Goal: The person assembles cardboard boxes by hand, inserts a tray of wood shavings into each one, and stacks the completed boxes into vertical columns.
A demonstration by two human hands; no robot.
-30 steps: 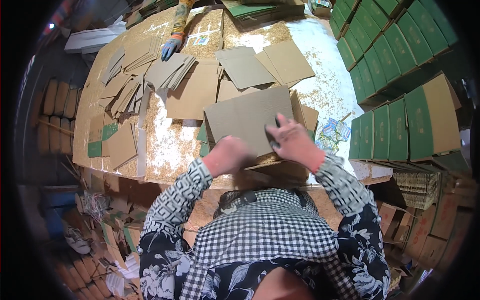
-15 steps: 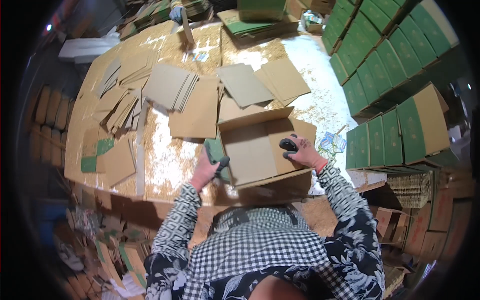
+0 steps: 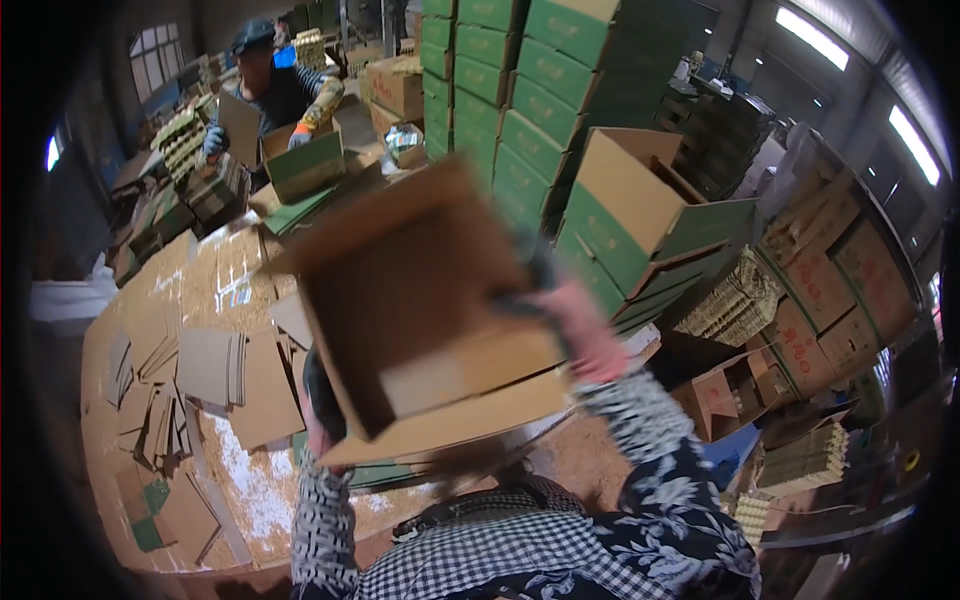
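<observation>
My left hand (image 3: 318,412) and blurred right hand (image 3: 582,322) grip opposite sides of the cardboard carton (image 3: 425,290), aloft over the worktable (image 3: 255,485). Walls raised; top unclosed. Cardboard sheets (image 3: 267,395) lie loose, seemingly unused. Half a second earlier, carton rested on tabletop.

Left grip (image 3: 319,408) and right grip (image 3: 572,318) holding open box (image 3: 425,290), stacked green cartons (image 3: 545,108) beyond

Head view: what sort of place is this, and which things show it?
Probably a packing workshop: a table strewn with cardboard sheets, tall stacks of green boxes, and an open box being held.
</observation>
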